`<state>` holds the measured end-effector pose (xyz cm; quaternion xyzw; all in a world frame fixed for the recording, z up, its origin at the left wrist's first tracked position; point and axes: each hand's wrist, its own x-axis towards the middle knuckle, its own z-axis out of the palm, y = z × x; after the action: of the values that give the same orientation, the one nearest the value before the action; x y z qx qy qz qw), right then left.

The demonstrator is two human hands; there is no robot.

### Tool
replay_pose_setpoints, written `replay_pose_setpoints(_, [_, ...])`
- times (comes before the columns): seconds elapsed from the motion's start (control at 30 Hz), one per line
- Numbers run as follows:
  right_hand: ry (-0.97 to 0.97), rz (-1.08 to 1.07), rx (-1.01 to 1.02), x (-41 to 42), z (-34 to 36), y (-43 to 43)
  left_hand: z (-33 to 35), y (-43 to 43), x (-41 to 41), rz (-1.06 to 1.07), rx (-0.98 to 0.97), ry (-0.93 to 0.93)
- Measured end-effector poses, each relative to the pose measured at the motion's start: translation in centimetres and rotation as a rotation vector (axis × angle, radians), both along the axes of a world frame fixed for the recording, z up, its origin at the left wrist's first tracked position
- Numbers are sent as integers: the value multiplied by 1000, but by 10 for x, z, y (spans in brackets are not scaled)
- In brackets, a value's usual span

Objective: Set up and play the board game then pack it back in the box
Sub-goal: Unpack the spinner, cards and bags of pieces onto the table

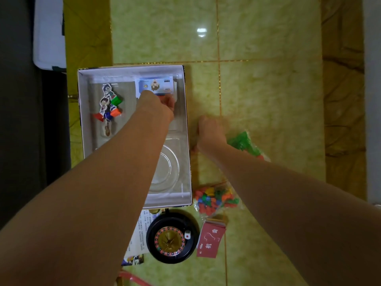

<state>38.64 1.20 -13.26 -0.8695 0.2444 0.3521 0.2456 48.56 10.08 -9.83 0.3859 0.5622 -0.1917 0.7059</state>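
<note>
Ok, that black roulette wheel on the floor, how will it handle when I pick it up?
The roulette wheel looks like rigid moulded plastic, so probably stiff and fairly light. The small white die resting on its rim would likely slide off if it tilts. On the glossy tiled floor it may skid when pushed.

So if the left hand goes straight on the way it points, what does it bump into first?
Probably the play money in the box: the left hand is right at its near edge, maybe touching. Beyond it comes the box's far wall. Height above the notes is hard to judge.
</note>
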Motion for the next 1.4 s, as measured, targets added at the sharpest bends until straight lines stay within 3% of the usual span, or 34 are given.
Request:
replay_pose_setpoints(0.17, [-22,19,0,-1,0,-2,-18,5,1,-44,26,29])
replay_pose_setpoints(0.4, [-23,24,8,-1,-2,-4,-22,-7,8,106,59,24])
replay_pose_setpoints(0.73, [-42,-3,10,-2,-9,-3,-28,-10,12,62,131,77])
replay_pose_setpoints(0.93, [-52,-28,26,-4,-13,-4,-23,-3,-11,68,72,-61])
replay_pose_setpoints(1.23, [-96,123,-22,-6,-10,-6,4,25,-58,-126,294,-206])
replay_pose_setpoints(1.33, [-180,-3,77,-8,9,-21,12,25,-75,-292,340,-287])
replay_pose_setpoints(1.4, [-330,-284,212,-15,20,-31,16,25,-88,-389,291,-341])
